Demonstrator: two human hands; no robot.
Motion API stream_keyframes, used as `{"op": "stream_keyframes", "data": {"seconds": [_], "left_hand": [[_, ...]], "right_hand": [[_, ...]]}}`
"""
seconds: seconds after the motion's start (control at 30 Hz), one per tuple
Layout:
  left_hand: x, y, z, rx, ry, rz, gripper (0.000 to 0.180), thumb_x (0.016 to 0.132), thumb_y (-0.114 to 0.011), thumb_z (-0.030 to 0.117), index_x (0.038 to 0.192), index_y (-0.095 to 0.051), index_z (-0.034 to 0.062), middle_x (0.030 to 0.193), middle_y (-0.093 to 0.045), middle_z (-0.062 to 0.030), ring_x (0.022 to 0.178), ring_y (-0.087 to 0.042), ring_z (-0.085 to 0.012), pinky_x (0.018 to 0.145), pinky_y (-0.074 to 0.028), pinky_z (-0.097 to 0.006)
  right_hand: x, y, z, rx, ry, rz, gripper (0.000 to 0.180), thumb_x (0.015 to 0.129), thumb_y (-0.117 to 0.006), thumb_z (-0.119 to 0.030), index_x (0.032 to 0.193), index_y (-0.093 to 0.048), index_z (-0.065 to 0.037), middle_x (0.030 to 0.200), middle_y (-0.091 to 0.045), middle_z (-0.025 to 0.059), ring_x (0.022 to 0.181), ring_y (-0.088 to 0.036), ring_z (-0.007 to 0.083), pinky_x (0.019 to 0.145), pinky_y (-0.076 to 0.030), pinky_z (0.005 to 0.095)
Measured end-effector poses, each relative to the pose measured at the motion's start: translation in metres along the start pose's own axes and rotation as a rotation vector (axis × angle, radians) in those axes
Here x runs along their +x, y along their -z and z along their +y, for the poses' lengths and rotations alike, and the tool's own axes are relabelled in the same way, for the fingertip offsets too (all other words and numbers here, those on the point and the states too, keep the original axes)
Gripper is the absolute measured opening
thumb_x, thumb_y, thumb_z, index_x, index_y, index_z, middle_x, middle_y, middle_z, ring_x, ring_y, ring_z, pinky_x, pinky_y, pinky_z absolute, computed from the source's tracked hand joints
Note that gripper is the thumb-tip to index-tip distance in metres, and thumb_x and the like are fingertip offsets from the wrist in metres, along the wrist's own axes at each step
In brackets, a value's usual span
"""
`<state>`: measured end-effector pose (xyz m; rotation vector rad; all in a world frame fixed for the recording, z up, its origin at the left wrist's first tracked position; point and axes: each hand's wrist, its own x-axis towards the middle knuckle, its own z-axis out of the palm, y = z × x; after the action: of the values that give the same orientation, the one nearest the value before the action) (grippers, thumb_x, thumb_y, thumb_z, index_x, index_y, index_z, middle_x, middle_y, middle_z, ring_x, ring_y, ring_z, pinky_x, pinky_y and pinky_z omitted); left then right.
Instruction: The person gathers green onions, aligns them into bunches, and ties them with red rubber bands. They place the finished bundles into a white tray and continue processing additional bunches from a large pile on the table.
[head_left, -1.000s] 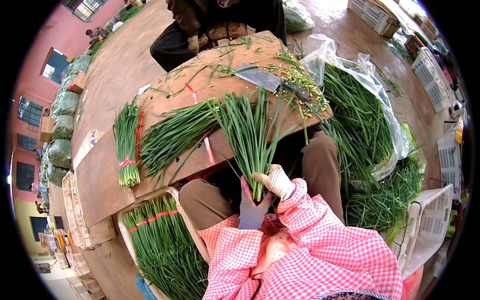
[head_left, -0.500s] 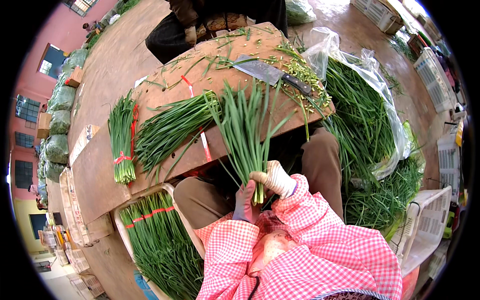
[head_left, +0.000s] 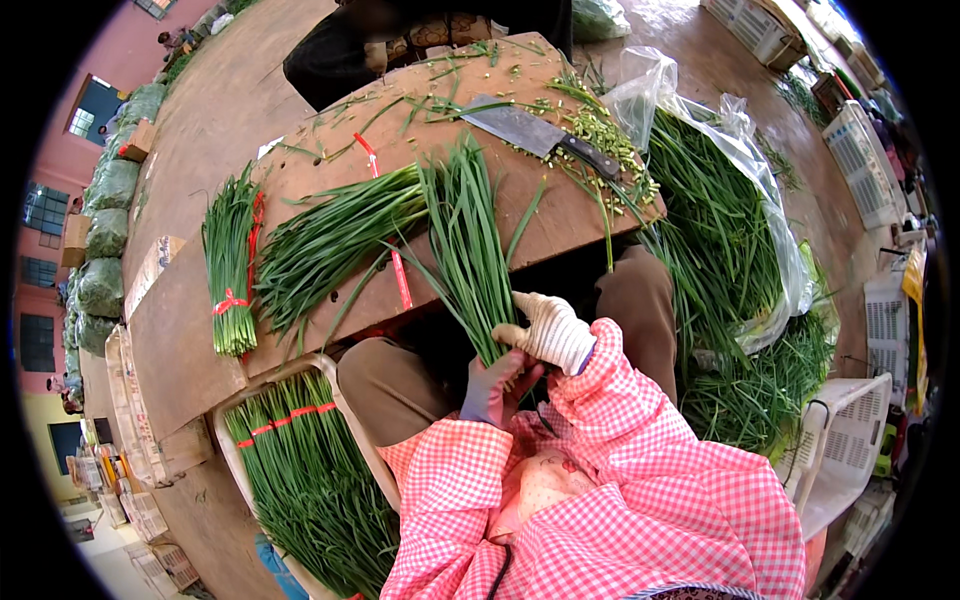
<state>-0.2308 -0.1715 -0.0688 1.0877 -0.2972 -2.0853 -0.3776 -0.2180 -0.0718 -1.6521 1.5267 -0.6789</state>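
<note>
Holding green bunch [head_left: 466, 250] at bench [head_left: 560, 215] edge, leaf tips over top. Left hand [head_left: 492, 388] wrapped round bases, right hand [head_left: 553, 332] pinching stalks just above. I'd level bases lightly; hard squeeze likely bruises.

At 12 o'clock I see a person [head_left: 322, 75] in dark clothes, cut off by the top edge. A pink wall [head_left: 78, 62] curves past 10 o'clock on my feed, with a window [head_left: 93, 108] in it. Stuffed green sacks [head_left: 105, 232] line up along it between 9 and 10, a brown box [head_left: 138, 140] next to them. Around 8 I make out pale crates [head_left: 145, 515], too small to tell what they hold. Brown floor [head_left: 235, 95] opens toward 10. Over on my right, a white crate [head_left: 862, 170] stands between 2 and 3, and a white basket [head_left: 850, 445] near 4.
</note>
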Motion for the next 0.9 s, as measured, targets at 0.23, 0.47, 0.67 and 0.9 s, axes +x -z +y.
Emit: {"op": "stream_keyframes", "data": {"seconds": [0.23,0.47,0.67,0.9], "left_hand": [[0.007,0.015,-0.006,-0.365,0.085,-0.09,0.03,0.091,-0.051,0.029,0.105,-0.061,0.0054,0.096,-0.068,-0.0093,0.091,-0.065,-0.0234,0.082,-0.054,-0.041],[0.002,0.003,0.0,-0.369,0.05,-0.099,0.045,0.093,-0.045,0.049,0.108,-0.061,0.0092,0.096,-0.067,-0.0059,0.083,-0.064,-0.0202,0.075,-0.055,-0.038],[0.011,0.02,-0.01,-0.406,0.04,-0.25,0.049,0.092,-0.043,0.053,0.11,-0.06,0.01,0.106,-0.066,-0.0067,0.098,-0.062,-0.0214,0.082,-0.053,-0.041],[0.012,0.019,-0.014,-0.335,-0.058,-0.278,0.048,0.093,-0.04,0.053,0.109,-0.06,0.0119,0.105,-0.066,-0.005,0.097,-0.063,-0.0205,0.082,-0.052,-0.042]], "right_hand": [[-0.005,0.003,0.009,0.036,-0.116,-0.028,0.038,0.082,-0.063,-0.037,0.094,-0.063,-0.001,0.08,-0.064,0.0209,0.075,-0.064,0.035,0.067,-0.051,0.0409],[-0.017,0.023,-0.009,-0.034,-0.194,0.108,0.04,0.073,-0.073,-0.04,0.086,-0.066,-0.003,0.077,-0.065,0.0166,0.073,-0.065,0.0313,0.066,-0.052,0.0377],[-0.017,0.014,-0.041,-0.106,-0.1,0.025,0.043,0.068,-0.074,-0.046,0.067,-0.06,-0.005,0.065,-0.062,0.0135,0.064,-0.063,0.0295,0.06,-0.05,0.0389],[-0.007,-0.002,-0.032,-0.235,-0.124,0.016,0.04,0.073,-0.068,-0.043,0.072,-0.062,-0.003,0.068,-0.062,0.0167,0.067,-0.062,0.0334,0.061,-0.049,0.0418]]}}
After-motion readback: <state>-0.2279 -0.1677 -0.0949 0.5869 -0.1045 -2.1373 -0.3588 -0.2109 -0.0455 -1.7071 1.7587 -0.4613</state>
